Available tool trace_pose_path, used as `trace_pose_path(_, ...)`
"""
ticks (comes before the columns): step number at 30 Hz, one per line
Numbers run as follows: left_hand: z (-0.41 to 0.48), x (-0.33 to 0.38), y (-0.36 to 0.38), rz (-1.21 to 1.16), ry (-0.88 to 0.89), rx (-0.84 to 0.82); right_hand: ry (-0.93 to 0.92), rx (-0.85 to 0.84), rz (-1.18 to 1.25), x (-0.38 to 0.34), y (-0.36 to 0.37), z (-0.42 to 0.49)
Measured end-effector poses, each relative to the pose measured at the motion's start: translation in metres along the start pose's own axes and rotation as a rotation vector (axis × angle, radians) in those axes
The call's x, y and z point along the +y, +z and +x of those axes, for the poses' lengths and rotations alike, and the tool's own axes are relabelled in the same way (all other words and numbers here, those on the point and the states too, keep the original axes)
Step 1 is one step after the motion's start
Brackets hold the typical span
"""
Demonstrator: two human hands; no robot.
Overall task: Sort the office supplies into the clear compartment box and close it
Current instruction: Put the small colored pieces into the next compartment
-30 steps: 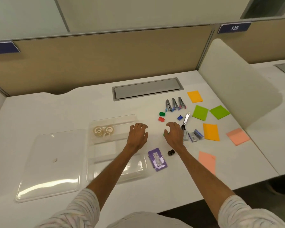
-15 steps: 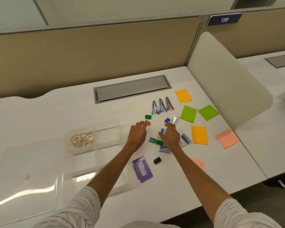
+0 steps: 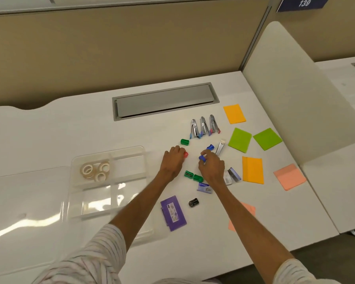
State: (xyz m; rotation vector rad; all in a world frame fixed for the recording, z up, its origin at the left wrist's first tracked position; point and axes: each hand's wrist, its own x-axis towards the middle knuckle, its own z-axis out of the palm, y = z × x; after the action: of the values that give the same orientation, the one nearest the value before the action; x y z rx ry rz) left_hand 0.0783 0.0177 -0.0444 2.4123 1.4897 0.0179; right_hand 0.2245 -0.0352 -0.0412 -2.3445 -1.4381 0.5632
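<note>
Right hand [image 3: 212, 167] now pinches the blue sharpener [image 3: 202, 158] it reached for. Left hand [image 3: 172, 160] has curled over the red sharpener [image 3: 186, 154], seemingly gripping it

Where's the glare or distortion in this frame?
Head view: bright glare streaks on the clear lid and near cells of the compartment box; wide-angle leans the partition post; left hand curled on the red sharpener, right hand pinching the blue sharpener, both sharp.
</note>
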Motion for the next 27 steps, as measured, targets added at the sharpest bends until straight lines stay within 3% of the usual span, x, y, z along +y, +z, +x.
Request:
trace_pose_path(8,-0.013,-0.012,-0.018,-0.004,-0.079,0.065,-0.082,0.041,0.116,-0.024,0.002,-0.008)
trace_pose_path(19,-0.061,-0.054,-0.075,-0.08,-0.204,0.172,-0.264,-0.026,0.236,-0.098,0.001,-0.024)
trace_pose_path(27,-0.112,-0.117,-0.096,0.052,-0.243,0.191,-0.372,-0.077,0.3,-0.166,0.024,-0.049)
